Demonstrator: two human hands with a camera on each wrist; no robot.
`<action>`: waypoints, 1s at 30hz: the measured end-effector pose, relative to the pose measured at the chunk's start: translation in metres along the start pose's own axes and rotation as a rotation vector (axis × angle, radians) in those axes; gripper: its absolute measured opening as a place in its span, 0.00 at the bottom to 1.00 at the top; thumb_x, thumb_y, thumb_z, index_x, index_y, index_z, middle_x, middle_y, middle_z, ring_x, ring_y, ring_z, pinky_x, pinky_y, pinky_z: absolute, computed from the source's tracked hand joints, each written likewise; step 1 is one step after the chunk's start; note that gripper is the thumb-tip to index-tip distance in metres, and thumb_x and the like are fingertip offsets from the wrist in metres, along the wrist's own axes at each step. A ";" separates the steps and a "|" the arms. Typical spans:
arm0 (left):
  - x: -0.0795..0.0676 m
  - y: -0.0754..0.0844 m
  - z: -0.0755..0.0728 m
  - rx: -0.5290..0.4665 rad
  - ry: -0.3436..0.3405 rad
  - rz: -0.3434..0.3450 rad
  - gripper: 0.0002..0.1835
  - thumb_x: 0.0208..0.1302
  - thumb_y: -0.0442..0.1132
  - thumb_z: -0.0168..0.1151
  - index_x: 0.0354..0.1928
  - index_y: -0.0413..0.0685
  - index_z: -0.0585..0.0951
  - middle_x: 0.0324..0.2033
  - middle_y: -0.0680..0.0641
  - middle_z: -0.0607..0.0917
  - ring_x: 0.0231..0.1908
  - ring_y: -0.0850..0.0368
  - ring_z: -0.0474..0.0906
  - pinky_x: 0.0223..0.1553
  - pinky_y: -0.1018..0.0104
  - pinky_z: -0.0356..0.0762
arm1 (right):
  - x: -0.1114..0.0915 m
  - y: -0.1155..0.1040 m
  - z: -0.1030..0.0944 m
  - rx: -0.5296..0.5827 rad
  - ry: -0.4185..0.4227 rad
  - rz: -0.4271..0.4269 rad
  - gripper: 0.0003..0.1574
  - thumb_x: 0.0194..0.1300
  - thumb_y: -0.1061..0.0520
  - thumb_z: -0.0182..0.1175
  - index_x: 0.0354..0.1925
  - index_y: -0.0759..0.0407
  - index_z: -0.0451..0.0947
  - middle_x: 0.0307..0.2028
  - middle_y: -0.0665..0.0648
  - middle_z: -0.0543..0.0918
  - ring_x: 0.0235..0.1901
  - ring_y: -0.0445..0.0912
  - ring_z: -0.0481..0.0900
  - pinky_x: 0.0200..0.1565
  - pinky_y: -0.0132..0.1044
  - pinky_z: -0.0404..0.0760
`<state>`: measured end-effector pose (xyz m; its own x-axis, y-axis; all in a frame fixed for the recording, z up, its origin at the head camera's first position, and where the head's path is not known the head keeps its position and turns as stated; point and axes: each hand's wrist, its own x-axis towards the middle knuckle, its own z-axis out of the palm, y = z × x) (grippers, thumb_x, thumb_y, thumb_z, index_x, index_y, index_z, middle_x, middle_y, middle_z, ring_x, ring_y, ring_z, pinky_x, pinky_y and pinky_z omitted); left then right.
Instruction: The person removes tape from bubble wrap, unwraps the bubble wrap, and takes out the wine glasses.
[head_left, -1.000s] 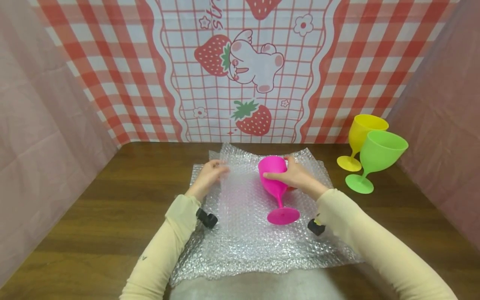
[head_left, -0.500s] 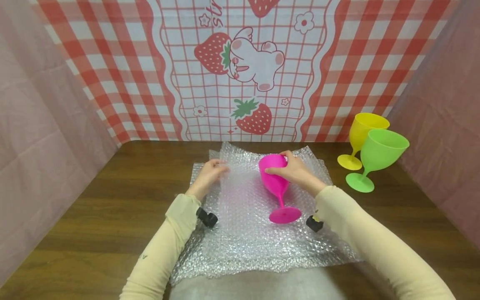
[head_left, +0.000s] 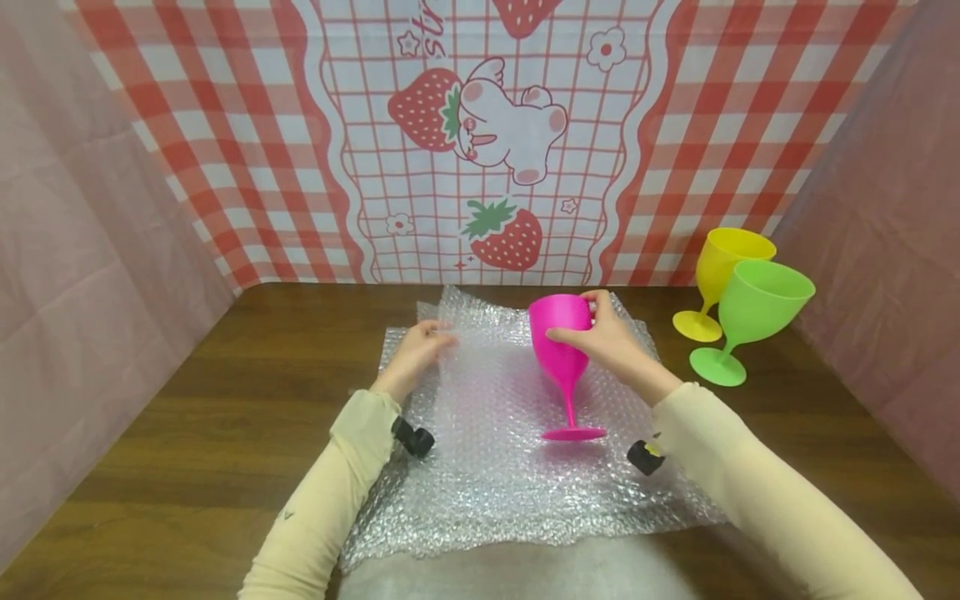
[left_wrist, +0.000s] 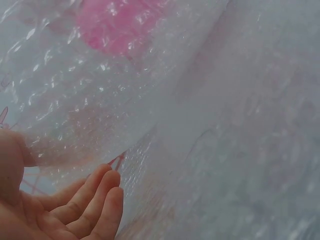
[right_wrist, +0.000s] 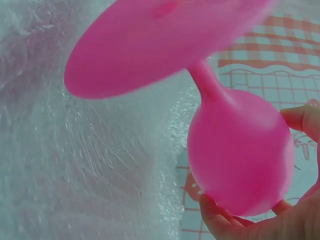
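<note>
My right hand (head_left: 611, 333) grips the bowl of a bright pink plastic goblet (head_left: 561, 354), thumb across its near side. The goblet stands nearly upright over the bubble wrap (head_left: 480, 467), its foot close over the sheet. In the right wrist view, the round foot of the goblet (right_wrist: 150, 55) is nearest the camera, and fingertips (right_wrist: 212, 210) wrap the bowl. At the wrap's left edge, my left hand (head_left: 416, 354) holds the top sheet. In the left wrist view, the thumb passes behind the clear wrap (left_wrist: 100, 115), while the curved fingers (left_wrist: 107, 205) show in front.
A yellow goblet (head_left: 731, 258) and a light green goblet (head_left: 765, 304) stand at the table's right, the green one in front. The brown wooden table (head_left: 187, 433) ends at a checked strawberry cloth (head_left: 495, 125) behind. Pink curtains (head_left: 90, 208) hang at both sides.
My right hand has raised the pink goblet slightly, moved it a little right and tilted it more upright. The left hand stays at the wrap's edge.
</note>
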<state>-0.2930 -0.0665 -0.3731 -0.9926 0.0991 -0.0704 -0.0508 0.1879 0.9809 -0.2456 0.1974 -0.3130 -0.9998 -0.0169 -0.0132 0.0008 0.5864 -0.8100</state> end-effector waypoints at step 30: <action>-0.006 0.001 0.000 -0.001 -0.039 0.018 0.23 0.56 0.30 0.55 0.55 0.29 0.69 0.37 0.43 0.77 0.31 0.57 0.72 0.30 0.71 0.71 | -0.056 -0.003 -0.028 -0.074 0.175 -0.163 0.53 0.49 0.44 0.67 0.62 0.58 0.47 0.56 0.64 0.60 0.50 0.57 0.68 0.42 0.48 0.77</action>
<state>-0.2870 -0.0673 -0.3718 -0.9883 0.1402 -0.0597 -0.0331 0.1849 0.9822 -0.1906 0.2194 -0.2933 -0.9750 0.0208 0.2211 -0.1558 0.6453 -0.7479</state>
